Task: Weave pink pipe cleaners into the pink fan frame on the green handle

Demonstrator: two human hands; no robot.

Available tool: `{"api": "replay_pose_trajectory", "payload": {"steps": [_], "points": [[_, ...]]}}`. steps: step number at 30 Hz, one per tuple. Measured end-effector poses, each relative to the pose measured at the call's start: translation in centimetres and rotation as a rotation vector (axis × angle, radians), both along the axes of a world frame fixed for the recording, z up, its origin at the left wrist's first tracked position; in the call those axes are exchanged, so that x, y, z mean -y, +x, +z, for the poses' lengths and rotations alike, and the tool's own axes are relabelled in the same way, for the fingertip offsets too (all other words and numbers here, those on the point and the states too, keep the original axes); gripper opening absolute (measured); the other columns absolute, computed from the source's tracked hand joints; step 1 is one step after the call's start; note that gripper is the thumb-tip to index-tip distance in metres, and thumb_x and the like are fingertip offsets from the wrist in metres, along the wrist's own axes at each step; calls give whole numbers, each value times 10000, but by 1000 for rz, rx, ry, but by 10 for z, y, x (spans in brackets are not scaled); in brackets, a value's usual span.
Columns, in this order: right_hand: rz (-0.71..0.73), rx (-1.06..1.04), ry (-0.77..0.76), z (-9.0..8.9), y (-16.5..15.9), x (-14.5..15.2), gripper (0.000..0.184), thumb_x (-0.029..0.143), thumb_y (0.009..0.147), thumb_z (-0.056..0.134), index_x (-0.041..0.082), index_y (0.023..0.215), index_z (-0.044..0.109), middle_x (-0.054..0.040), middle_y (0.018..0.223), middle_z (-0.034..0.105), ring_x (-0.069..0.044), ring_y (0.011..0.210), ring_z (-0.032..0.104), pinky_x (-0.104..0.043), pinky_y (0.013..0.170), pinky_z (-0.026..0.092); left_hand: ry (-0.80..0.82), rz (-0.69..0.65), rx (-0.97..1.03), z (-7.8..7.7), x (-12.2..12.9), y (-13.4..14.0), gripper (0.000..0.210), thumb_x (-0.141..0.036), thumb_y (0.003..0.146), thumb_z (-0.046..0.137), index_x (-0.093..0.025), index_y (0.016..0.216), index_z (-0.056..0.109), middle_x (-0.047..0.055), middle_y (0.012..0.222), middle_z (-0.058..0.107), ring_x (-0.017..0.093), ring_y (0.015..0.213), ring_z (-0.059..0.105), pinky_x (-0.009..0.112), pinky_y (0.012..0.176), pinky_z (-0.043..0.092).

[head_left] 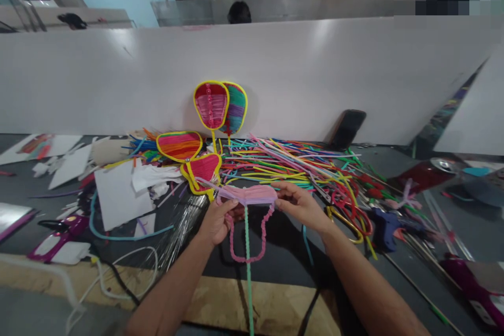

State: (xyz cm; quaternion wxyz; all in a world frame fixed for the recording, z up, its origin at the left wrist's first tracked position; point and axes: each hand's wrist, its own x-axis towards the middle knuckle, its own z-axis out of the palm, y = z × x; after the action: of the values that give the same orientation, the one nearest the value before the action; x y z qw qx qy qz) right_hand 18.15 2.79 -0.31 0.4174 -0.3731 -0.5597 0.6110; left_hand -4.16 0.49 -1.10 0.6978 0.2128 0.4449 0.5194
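Observation:
Between my hands hangs a partly filled pipe cleaner fan (pixel 247 195). Its top is packed with pink rows and a lilac strip, and a twisted pink outline forms the hollow lower part. A pale green stem (pixel 248 252) runs down its middle toward me. My left hand (pixel 220 215) pinches the left edge, thumb in front and fingers partly behind. At the right edge, my right hand (pixel 301 205) grips the fan between thumb and fingers. A lilac pipe cleaner end (pixel 205 184) sticks out past the left edge, near a finished yellow-rimmed pink fan (pixel 205 170).
Loose coloured pipe cleaners (pixel 271 163) spread behind my hands. Two finished fans lean on the white partition (pixel 118 79). A phone (pixel 348 128) stands at right, near a drink can (pixel 429 173) and a blue glue gun (pixel 386 228). A purple glue gun (pixel 59 236) and white cable lie left.

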Motion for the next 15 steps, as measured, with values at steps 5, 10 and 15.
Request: {"api": "replay_pose_trajectory", "payload": {"steps": [5, 10, 15], "points": [[-136, -282, -182, -1, -3, -3, 415, 301, 646, 754, 248, 1025, 593, 12, 814, 628, -96, 602, 545, -215, 505, 400, 20, 66, -5, 3, -1, -3, 308, -214, 556, 779, -144, 777, 576, 4, 626, 682, 165, 570, 674, 241, 538, 541], [-448, -546, -221, -2, -2, -8, 218, 364, 673, 732, 236, 773, 587, 49, 685, 568, -67, 557, 490, -179, 478, 375, 13, 190, 16, 6, -4, -10, 269, -189, 580, 752, -141, 776, 575, 21, 634, 692, 148, 551, 661, 237, 533, 540], [-223, -349, -289, 0, -17, 4, 308, 263, 593, 798, 236, 856, 639, 29, 738, 605, -106, 652, 548, -215, 562, 416, -9, 202, 44, 9, -2, -9, 245, -181, 578, 752, -147, 739, 570, 14, 614, 685, 150, 541, 658, 245, 525, 543]]}}
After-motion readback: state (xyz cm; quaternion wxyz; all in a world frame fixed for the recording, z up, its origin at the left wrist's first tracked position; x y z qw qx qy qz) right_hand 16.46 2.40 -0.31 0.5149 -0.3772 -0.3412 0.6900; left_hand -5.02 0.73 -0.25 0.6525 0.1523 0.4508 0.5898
